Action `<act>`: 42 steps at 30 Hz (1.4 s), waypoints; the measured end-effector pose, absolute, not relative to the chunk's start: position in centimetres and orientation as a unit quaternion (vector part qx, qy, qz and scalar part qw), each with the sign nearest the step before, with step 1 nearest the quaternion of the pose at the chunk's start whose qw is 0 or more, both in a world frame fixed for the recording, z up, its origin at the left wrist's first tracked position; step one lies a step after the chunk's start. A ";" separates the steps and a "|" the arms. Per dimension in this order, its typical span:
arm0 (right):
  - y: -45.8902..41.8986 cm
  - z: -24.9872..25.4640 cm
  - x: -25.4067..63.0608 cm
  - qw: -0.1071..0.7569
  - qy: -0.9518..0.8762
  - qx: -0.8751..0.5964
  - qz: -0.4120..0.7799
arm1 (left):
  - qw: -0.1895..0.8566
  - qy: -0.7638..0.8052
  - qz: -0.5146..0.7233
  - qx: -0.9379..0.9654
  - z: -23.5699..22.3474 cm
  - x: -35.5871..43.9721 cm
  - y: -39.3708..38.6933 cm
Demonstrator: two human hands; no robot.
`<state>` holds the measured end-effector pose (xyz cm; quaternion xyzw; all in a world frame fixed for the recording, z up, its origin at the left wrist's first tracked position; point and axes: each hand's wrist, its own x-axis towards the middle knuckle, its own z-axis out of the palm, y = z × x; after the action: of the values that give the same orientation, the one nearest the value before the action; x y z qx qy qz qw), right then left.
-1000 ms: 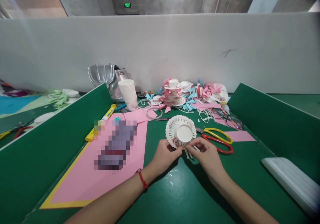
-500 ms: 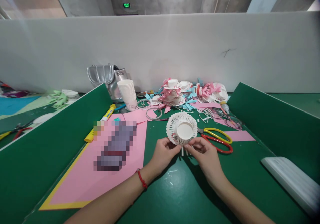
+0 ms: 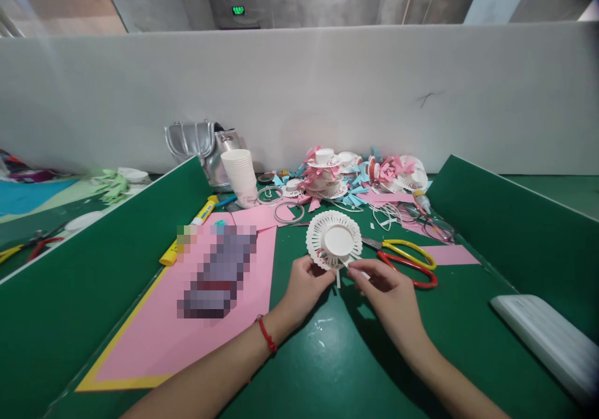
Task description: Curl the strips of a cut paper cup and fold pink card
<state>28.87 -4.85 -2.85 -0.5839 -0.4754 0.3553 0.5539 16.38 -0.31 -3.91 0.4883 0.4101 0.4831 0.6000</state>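
A white paper cup (image 3: 339, 240), cut into strips that fan out around its base, is held up over the green table. Its strips form a scalloped, woven-looking rim, and one or two loose strips hang at the lower edge. My left hand (image 3: 306, 285) pinches the rim from the lower left. With thumb and forefinger, my right hand (image 3: 386, 288) grips a loose paper strip at the lower right of the rim. Scissors (image 3: 409, 263) with one yellow and one red handle lie just behind my right hand.
A stack of paper cups (image 3: 239, 178) stands at the back beside a silver bag (image 3: 201, 147). Finished-looking paper pieces (image 3: 325, 172) are heaped at the back. Pink paper (image 3: 154, 338) and a glue stick (image 3: 168, 255) lie left. Low green partitions (image 3: 519, 238) flank the table; a white box-like object (image 3: 547, 338) lies right.
The cut cup has shifted slightly left and tilted. My right hand has pulled a strip away to the right, so that strip now stands apart from the other hanging one.
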 end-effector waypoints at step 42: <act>-6.0 -3.0 28.7 0.362 -0.713 -0.575 -0.175 | 0.469 0.458 0.432 0.619 -3.7 16.5 -0.9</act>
<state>28.73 -6.01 -2.97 -0.5746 -0.7127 -0.1749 0.3625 16.52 -0.88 -3.68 0.6193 0.4581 0.4320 0.4690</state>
